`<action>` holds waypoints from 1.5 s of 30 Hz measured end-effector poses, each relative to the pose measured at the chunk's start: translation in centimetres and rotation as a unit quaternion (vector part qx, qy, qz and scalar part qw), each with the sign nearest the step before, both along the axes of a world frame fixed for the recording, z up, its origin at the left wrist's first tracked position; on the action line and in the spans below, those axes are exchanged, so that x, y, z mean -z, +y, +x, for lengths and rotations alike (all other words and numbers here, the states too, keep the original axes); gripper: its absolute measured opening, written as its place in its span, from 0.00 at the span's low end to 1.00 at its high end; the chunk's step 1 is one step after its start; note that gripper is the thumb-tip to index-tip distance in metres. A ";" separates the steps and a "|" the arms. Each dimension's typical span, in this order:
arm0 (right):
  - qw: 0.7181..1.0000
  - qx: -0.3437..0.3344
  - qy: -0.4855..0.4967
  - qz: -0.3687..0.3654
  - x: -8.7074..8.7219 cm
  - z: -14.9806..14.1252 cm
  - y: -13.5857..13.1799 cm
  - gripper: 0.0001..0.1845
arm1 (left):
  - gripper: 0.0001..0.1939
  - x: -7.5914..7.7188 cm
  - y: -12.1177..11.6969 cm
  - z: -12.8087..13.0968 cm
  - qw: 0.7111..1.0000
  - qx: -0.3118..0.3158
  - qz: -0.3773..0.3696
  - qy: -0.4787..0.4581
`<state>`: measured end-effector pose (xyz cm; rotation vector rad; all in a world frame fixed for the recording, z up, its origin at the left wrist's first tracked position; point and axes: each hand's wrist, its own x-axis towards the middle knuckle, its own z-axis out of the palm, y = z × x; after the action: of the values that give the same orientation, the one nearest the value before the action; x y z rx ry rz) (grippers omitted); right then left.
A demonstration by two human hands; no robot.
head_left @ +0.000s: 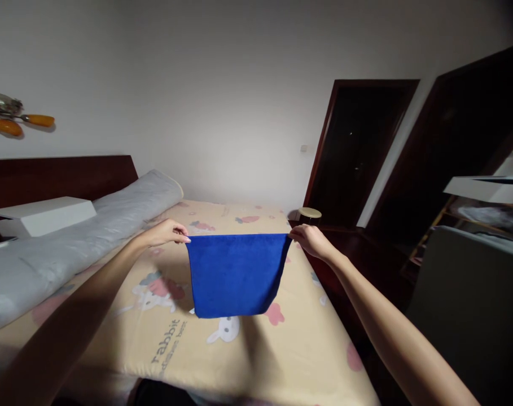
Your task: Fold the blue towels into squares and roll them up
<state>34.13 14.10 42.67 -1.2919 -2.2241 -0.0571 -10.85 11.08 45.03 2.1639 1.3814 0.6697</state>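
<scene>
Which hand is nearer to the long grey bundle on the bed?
Left. The left hand, pinching one corner of the blue cloth, appears just right of the grey bundle; the right hand, pinching another corner, is farther right.

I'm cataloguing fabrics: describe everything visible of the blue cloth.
The blue cloth is plain and roughly rectangular, with a soft, suede-like look. The left hand pinches one upper corner, the right hand the other, so it hangs above the bed with its top edge nearly straight. A white bit, possibly its label, shows at lower left.
</scene>
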 end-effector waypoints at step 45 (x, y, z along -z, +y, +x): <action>0.947 -0.162 -0.262 0.087 40.4 1.6 -12.2 0.10 | 0.07 37.9 -10.1 3.8 0.947 0.101 -0.014 0.305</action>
<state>35.70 1.94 2.24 -0.8669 -2.7760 -0.5128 -7.04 0.96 7.15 2.5612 1.3974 -0.1197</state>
